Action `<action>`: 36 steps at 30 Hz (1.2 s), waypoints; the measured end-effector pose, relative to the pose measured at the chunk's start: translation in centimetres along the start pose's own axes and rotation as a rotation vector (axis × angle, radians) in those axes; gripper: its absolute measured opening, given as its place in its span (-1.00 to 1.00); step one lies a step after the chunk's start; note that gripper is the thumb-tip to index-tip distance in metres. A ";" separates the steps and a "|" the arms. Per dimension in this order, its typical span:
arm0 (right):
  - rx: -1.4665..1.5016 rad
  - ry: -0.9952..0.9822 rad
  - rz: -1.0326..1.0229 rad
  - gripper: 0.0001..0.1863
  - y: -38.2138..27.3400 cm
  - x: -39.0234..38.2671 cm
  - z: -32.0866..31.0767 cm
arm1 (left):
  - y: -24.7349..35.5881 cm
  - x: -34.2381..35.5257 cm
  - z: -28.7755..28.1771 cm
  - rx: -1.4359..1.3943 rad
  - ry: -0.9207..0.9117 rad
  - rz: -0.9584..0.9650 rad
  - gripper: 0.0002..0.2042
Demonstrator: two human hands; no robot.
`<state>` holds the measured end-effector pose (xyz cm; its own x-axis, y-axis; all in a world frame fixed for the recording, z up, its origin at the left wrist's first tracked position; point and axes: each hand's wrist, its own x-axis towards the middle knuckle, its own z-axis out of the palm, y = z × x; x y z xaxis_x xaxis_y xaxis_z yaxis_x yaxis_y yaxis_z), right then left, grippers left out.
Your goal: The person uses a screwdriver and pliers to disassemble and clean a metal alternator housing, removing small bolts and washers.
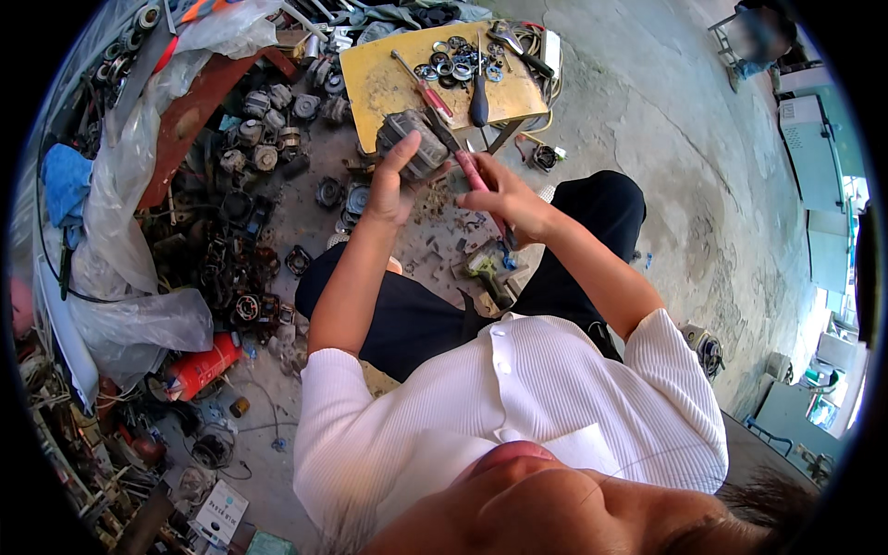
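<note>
A grey, dusty small electric motor (pixel 413 146) is gripped in my left hand (pixel 392 188) at the near edge of the low yellow table (pixel 370 76). My right hand (pixel 511 200) is wrapped round red-handled pliers (pixel 472 171). Their dark metal head lies against or just beside the motor's right side; whether it bites on anything is hidden. On the tabletop are a screwdriver with a red handle (pixel 434 100), a screwdriver with a dark handle (pixel 478 102), a hammer (pixel 521 48) and a heap of rings and bearings (pixel 453 65).
Many used motors (pixel 264 129) and dark parts cover the floor at left, beside plastic sheeting (pixel 116 245) and a red container (pixel 205 366). A green power tool (pixel 485 268) lies between my legs among scraps. Concrete floor (pixel 684 185) stretches right, where a blurred person (pixel 763 39) sits far off.
</note>
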<state>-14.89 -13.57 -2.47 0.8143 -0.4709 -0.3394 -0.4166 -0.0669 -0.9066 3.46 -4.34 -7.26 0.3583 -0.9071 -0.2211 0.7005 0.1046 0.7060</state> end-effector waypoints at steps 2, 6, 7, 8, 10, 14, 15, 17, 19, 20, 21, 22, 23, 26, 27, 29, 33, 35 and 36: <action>0.298 -0.163 0.136 -0.10 -1.0 0.0 -0.7 | 0.8 -0.1 -0.1 -0.129 -0.046 -0.106 -0.48; 0.549 -0.269 0.191 -0.12 -1.9 -0.2 -1.9 | 1.5 -0.2 -1.0 -0.144 -0.082 -0.164 -0.48; 0.572 -0.295 0.226 -0.08 -2.0 -0.3 -2.4 | 1.5 -0.2 -1.0 -0.095 -0.069 -0.144 -0.49; 0.456 -0.256 0.181 -0.07 -2.0 -0.3 -2.3 | 1.6 -0.2 -1.1 -0.046 -0.056 -0.125 -0.50; 0.227 -0.172 0.090 -0.04 -1.8 -0.7 -1.9 | 1.6 -0.3 -0.9 0.008 -0.039 -0.092 -0.51; -0.178 0.014 -0.060 0.00 -0.9 -1.1 -1.1 | 1.7 -0.6 -0.1 -0.025 -0.046 -0.052 -0.53; -0.207 -0.003 -0.011 -0.14 -2.6 -1.7 -0.9 | 1.7 -0.7 0.0 -0.045 -0.057 -0.051 -0.53; -0.332 0.082 -0.169 -0.21 -0.3 -1.1 -0.1 | 1.2 -0.5 -0.3 0.016 -0.045 0.015 -0.53; -0.364 0.132 -0.224 -0.28 0.4 -0.9 0.5 | 0.9 -0.4 -0.2 0.002 -0.035 0.040 -0.53; -0.252 0.128 -0.185 -0.28 0.5 -0.7 0.9 | 0.8 -0.4 0.0 -0.042 -0.030 0.033 -0.54; -0.138 0.122 -0.149 -0.29 0.8 -0.3 1.5 | 0.8 -0.4 0.2 -0.084 -0.023 0.027 -0.54; -0.024 0.115 -0.112 -0.30 1.1 0.0 2.0 | 0.8 -0.5 0.3 -0.108 -0.005 0.020 -0.54; 0.022 0.139 -0.126 -0.31 1.2 0.4 2.6 | 0.8 -0.5 0.4 -0.132 0.014 0.012 -0.54; 0.134 0.190 -0.157 -0.32 1.3 1.1 3.6 | 0.7 -0.5 0.7 -0.171 0.074 0.048 -0.54; 0.161 0.194 -0.161 -0.32 1.2 1.1 3.9 | 0.7 -0.6 0.8 -0.177 0.098 0.068 -0.54; 0.225 0.196 -0.164 -0.33 0.8 1.3 4.3 | 0.9 -0.7 0.8 -0.210 0.101 0.114 -0.54; 0.316 0.199 -0.155 -0.31 0.4 1.8 4.8 | 0.6 -0.5 0.7 -0.249 0.172 0.154 -0.56; 0.332 0.203 -0.161 -0.29 0.8 2.5 5.1 | 0.3 -0.2 0.5 -0.272 0.195 0.176 -0.57; 0.335 0.207 -0.170 -0.27 1.2 3.0 5.3 | 0.2 0.0 0.4 -0.281 0.204 0.187 -0.58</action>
<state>-10.83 -10.39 -5.85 0.7475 -0.6466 -0.1521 -0.1017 0.1149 -0.9882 3.34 -4.51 -6.86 0.5910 -0.7650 -0.2557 0.7432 0.3931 0.5415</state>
